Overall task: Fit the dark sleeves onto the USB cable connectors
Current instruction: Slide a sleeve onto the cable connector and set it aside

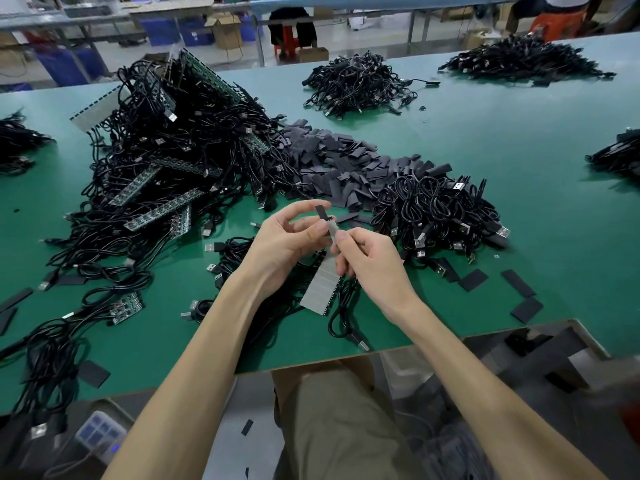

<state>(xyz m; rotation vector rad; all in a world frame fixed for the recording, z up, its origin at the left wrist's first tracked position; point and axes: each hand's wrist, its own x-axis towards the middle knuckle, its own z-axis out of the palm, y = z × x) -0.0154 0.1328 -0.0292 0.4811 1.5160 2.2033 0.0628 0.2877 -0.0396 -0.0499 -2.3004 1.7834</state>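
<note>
Green workbench (pixel 519 150) carries a tangled heap of black USB cables (pixel 166 150) at left and loose flat dark sleeves (pixel 346 161) at centre. Below them, the left hand (pixel 280 244) pinches one sleeve (pixel 320 211) onto a grey connector strip (pixel 323 282), clamped steady by the right hand (pixel 374 268).

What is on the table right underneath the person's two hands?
A grey segmented strip reaches down below them, over coiled black USB cables on the green table. The left hand and right hand hide part of both.
</note>
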